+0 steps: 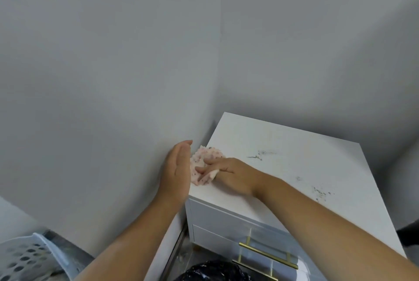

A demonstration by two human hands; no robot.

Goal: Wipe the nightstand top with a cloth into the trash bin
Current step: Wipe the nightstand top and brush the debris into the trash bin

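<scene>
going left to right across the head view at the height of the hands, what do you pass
Left hand, cupped at the nightstand's left edge → pink speckled cloth → right hand pressing on the cloth → dark smudges of dirt on the nightstand top.

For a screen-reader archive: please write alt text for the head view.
A right hand presses a pink cloth at the left edge of a white nightstand, the left hand cupped beside it. Dark smudges remain; a black-lined bin sits below.
</scene>
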